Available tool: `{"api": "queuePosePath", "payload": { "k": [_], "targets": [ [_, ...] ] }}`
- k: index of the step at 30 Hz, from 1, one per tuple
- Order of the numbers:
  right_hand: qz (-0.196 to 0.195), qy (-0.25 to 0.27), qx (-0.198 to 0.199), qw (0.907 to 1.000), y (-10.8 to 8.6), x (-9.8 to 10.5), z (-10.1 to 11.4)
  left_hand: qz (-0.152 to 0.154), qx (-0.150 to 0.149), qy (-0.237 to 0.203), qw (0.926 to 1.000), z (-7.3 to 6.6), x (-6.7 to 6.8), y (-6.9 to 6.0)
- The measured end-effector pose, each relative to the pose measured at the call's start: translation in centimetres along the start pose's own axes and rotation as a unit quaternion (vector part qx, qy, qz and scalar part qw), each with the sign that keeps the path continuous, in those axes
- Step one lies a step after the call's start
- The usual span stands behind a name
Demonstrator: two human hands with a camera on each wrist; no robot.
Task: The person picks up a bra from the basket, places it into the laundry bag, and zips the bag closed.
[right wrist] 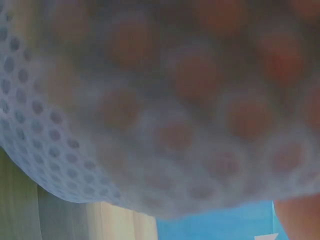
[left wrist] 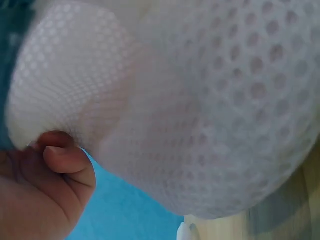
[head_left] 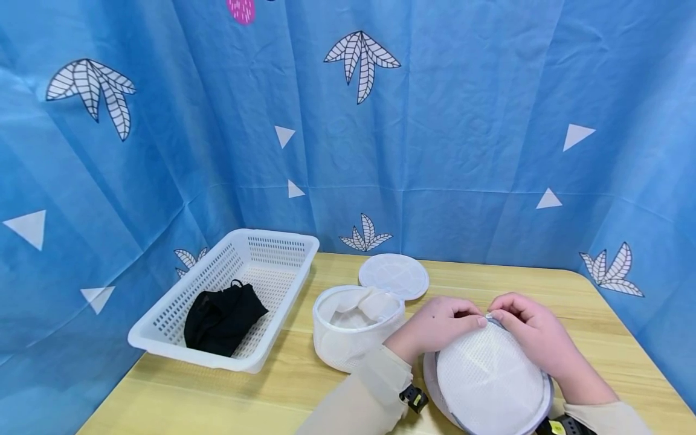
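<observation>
Mesh bag (head_left: 492, 386), white with grey edging, is located at the near right of the tabletop (head_left: 234, 402). Fingers of the left hand (head_left: 443, 323) and right hand (head_left: 535, 332) pinch its far edge, thumbs nearly meeting. Left of it, an open white pouch (head_left: 345, 349) stands with a round white panel (head_left: 394, 275) just behind. Farther left, a white basket (head_left: 269, 281) contains black cloth (head_left: 225, 320).

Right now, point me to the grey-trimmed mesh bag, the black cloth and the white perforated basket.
Grey-trimmed mesh bag (head_left: 492, 380), head view: its round mesh face.
Black cloth (head_left: 225, 320), head view: its crumpled middle.
White perforated basket (head_left: 284, 302), head view: right rim.
</observation>
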State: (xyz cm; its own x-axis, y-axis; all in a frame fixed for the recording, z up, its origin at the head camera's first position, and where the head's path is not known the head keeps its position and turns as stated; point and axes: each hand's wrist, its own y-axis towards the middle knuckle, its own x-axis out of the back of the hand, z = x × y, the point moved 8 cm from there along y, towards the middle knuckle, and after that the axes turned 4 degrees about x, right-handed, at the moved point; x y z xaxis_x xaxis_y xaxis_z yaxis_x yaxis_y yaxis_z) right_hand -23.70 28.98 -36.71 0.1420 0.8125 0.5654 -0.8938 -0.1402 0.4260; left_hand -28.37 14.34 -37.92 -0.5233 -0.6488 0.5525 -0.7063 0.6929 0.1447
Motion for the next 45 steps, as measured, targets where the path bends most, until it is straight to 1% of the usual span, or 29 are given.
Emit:
{"api": "queuePosePath", "payload": {
  "k": [2,5,8,10,12,14,16,18,20,22,24,27,29,32,34,35,37,39,42,45],
  "targets": [
    [0.008,-0.002,0.017,0.9998,0.0,-0.2,0.2,-0.001,-0.002,0.013,0.9999,-0.1,0.0,0.0],
    [0.018,-0.002,0.031,0.9993,0.0,-0.5,0.4,-0.007,-0.005,0.035,0.9993,-0.2,0.0,-0.1],
    [0.023,-0.009,0.034,0.9991,-0.1,-0.5,0.3,-0.018,0.003,0.035,0.9992,-0.1,0.1,-0.2],
    [0.02,-0.018,0.028,0.9992,-0.1,-0.3,0.2,-0.03,0.013,0.024,0.9992,0.1,0.3,-0.2],
    [0.01,-0.027,0.018,0.9994,0.0,0.2,0.0,-0.049,0.027,0.008,0.9984,0.5,0.7,-0.2],
    [-0.011,-0.039,0.004,0.9992,0.0,0.8,-0.4,-0.077,0.046,-0.012,0.9959,0.9,1.4,-0.2],
    [-0.04,-0.05,-0.015,0.9978,-0.1,1.5,-0.8,-0.113,0.068,-0.035,0.9907,1.5,2.1,-0.2],
    [-0.066,-0.063,-0.035,0.9952,-0.2,2.2,-1.2,-0.144,0.088,-0.06,0.9839,1.9,2.7,-0.3],
    [-0.085,-0.074,-0.054,0.9922,-0.2,2.7,-1.5,-0.161,0.102,-0.086,0.978,2.2,3.0,-0.4],
    [-0.096,-0.082,-0.07,0.9895,-0.2,3.0,-1.7,-0.16,0.101,-0.1,0.9769,2.1,2.9,-0.4],
    [-0.104,-0.087,-0.083,0.9872,-0.2,3.2,-1.7,-0.145,0.094,-0.102,0.9795,1.9,2.6,-0.4],
    [-0.113,-0.092,-0.095,0.9847,-0.2,3.6,-1.7,-0.099,0.074,-0.096,0.9877,1.4,2.0,-0.3],
    [-0.113,-0.093,-0.096,0.9846,-0.2,3.6,-1.6,-0.064,0.057,-0.074,0.9936,0.9,1.6,-0.2],
    [-0.107,-0.09,-0.083,0.9866,-0.1,3.3,-1.2,-0.016,0.03,-0.04,0.9986,0.3,1.0,-0.1],
    [-0.101,-0.086,-0.069,0.9888,-0.1,2.9,-0.9,0.001,0.015,-0.015,0.9998,0.0,0.6,-0.2],
    [-0.097,-0.085,-0.063,0.9896,0.0,2.7,-0.7,0.006,0.012,-0.011,0.9998,-0.1,0.5,-0.2],
    [-0.091,-0.084,-0.051,0.9909,0.0,2.3,-0.3,0.007,0.011,-0.005,0.9999,-0.2,0.3,-0.2],
    [-0.088,-0.082,-0.043,0.9918,0.1,2.0,0.0,-0.005,0.018,-0.011,0.9998,-0.2,0.3,-0.3],
    [-0.093,-0.076,-0.039,0.992,0.1,1.9,0.2,-0.041,0.037,-0.022,0.9982,0.1,0.5,-0.3],
    [-0.107,-0.072,-0.042,0.9907,-0.1,2.1,0.4,-0.08,0.065,-0.045,0.9937,0.7,0.8,-0.4]
  ]
}}
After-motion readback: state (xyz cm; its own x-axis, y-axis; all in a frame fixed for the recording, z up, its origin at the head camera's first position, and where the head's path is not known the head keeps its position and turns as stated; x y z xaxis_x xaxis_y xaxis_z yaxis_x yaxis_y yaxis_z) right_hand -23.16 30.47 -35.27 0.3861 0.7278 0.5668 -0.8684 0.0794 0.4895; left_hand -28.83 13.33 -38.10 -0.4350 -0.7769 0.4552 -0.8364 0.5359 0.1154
